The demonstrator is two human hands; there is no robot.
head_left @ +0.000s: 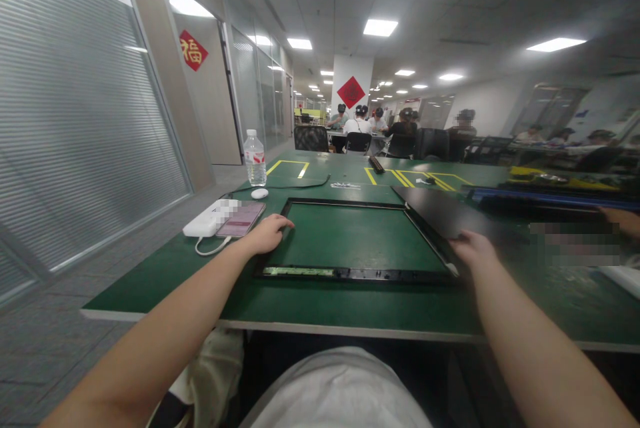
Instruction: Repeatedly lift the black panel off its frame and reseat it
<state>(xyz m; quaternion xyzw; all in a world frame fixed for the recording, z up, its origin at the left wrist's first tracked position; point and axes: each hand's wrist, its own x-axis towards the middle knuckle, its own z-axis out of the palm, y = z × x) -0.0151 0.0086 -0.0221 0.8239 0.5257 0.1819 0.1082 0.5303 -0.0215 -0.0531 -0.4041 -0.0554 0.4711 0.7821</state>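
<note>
A black rectangular frame (pixel 395 275) lies on the green table, and the tabletop shows through its opening. Its near bar carries a pale greenish strip at the left. My left hand (pixel 270 233) grips the frame's left bar, fingers bent over it. On the other side my right hand (pixel 474 248) pinches the near edge of a thin dark flat panel (pixel 440 211). This panel is tilted up beside the frame's right bar, its lower edge close to that bar; whether they touch I cannot tell. Motion blurs the panel's right part.
Left of the frame are a phone (pixel 243 218) on a cable, a white power bank (pixel 205 218), a white oval case (pixel 259 194) and a water bottle (pixel 255 160). Yellow tape marks the far tabletop near a dark bar (pixel 376 165). A co-worker's hand (pixel 620 220) is at right.
</note>
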